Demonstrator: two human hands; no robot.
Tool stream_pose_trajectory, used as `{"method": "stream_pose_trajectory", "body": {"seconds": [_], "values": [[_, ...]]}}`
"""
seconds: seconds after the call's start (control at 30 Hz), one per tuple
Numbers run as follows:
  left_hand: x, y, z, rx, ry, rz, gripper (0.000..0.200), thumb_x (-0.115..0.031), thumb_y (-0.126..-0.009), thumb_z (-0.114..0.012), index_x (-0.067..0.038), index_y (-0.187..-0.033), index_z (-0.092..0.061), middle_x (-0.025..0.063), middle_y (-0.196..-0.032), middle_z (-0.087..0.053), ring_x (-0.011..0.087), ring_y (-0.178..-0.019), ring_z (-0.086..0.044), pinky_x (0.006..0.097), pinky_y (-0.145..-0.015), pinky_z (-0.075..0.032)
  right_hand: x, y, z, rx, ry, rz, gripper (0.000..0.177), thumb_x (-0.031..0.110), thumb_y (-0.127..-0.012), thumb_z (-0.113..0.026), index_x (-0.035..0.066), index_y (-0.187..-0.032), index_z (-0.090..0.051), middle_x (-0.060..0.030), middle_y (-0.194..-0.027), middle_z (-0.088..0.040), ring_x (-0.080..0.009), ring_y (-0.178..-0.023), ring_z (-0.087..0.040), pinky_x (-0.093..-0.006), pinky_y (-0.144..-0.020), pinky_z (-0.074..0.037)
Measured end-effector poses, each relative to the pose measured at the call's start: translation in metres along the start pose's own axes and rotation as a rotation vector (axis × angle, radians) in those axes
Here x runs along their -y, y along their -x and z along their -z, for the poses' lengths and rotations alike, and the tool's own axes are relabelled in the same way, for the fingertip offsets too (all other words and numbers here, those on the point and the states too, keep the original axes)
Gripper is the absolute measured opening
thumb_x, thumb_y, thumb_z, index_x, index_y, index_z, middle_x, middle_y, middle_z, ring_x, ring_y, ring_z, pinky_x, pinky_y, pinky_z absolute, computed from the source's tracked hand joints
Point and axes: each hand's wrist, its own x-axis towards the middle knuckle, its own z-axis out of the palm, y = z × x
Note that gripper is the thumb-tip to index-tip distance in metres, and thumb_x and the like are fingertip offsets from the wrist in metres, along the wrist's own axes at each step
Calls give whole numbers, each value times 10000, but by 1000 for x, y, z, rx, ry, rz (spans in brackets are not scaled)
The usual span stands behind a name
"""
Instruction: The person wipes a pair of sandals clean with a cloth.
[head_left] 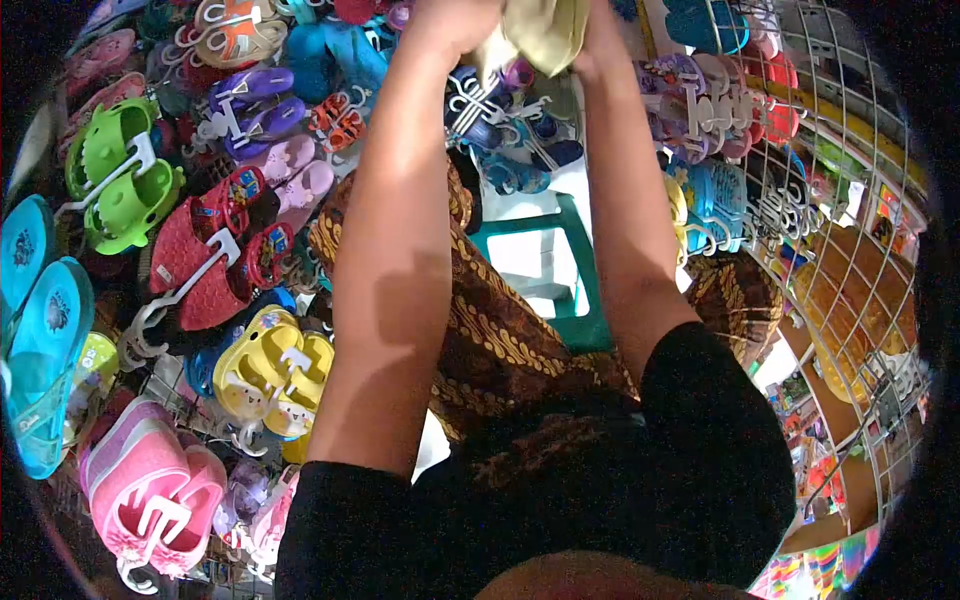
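Both arms stretch forward to the top edge of the view, where my left hand (462, 22) and my right hand (597, 42) are partly cut off. Between them is a pale khaki item (548, 32) with a smooth, folded-looking surface; its kind cannot be made out. My hands hold it from either side, with most of the fingers hidden or out of view. Below it, navy children's sandals (478, 108) hang on white hooks. A green plastic stool (590, 290) shows between my forearms, beside brown batik-patterned cloth (500, 330) over my legs.
Children's footwear hangs densely on the left: green clogs (118, 170), red sandals (205, 255), yellow clogs (270, 370), pink shoes (155, 480) and turquoise slippers (48, 320). On the right, a wire grid (850, 130) stands close by, with purple sandals (680, 100) and blue ones (715, 195).
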Motion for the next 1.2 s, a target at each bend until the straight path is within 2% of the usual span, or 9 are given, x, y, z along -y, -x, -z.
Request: {"method": "stream_pose_trajectory", "body": {"seconds": [0.07,0.2,0.23,0.43,0.53,0.67,0.87,1.03,1.2], "values": [[-4,-11,-3,-140,2,-84,327,-67,-961,-569,3,-1274,-630,164,-1083,-727,251,-994,-700,368,-872,-542,9,-23,12,123,-254,-40,550,492,-1080,-447,43,-1350,-613,-139,-1263,-700,-285,-1112,-698,-414,-954,-578],[-14,-23,-3,-489,8,-50,408,-78,-981,-584,59,-1360,-523,222,-1237,-678,306,-1124,-671,369,-941,-524,-55,-34,79,-315,-89,-31,524,457,-1073,-489,65,-1417,-543,-149,-1232,-682,-307,-1024,-673,-469,-900,-555],[-21,-24,-3,-505,98,42,491,-97,-988,-587,79,-1424,-446,230,-1298,-649,305,-1179,-645,376,-977,-510,-82,-25,135,-215,130,-157,442,468,-1009,-606,36,-1095,-648,-84,-952,-728,-212,-876,-686,-376,-884,-584],[-17,-30,-7,-536,23,-80,507,-150,-969,-625,72,-1405,-494,254,-1249,-669,334,-1148,-665,399,-957,-514,-204,81,241,-558,102,-837,314,386,-1011,-599,97,-892,-631,-42,-776,-667,-156,-632,-649,-317,-543,-573],[-34,-11,-11,-395,11,-77,424,-159,-953,-639,68,-1304,-568,264,-1135,-700,370,-1067,-691,423,-906,-522,-246,133,258,-566,422,-1017,304,443,-974,-596,151,-1057,-587,-46,-1003,-594,-217,-872,-548,-438,-716,-434],[-42,-13,-26,-379,-26,48,321,-165,-944,-640,65,-1167,-619,255,-1017,-716,388,-987,-705,444,-847,-526,-293,183,268,-7,1360,-1158,464,520,-926,-592,223,-1277,-528,-53,-1305,-495,-299,-1192,-412,-601,-947,-249],[-37,-11,-28,-361,39,-11,283,-135,-934,-616,64,-1134,-617,256,-985,-709,390,-943,-708,450,-815,-533,-345,195,277,301,1983,-849,665,562,-866,-607,284,-1461,-504,-52,-1620,-386,-389,-1508,-287,-726,-1205,-54],[-39,-12,-23,-331,27,0,268,-132,-935,-612,45,-1135,-635,256,-981,-710,396,-948,-707,449,-818,-532,-306,116,238,404,1828,-306,435,398,-1022,-517,160,-1368,-628,-147,-1363,-658,-282,-1283,-604,-557,-1032,-477],[-41,-14,-21,-381,34,-20,269,-145,-944,-611,35,-1142,-641,248,-995,-714,402,-960,-704,449,-827,-530,-225,94,170,-24,979,-538,508,462,-1035,-501,71,-1333,-632,-104,-1298,-681,-247,-1193,-626,-444,-1028,-479]]}}
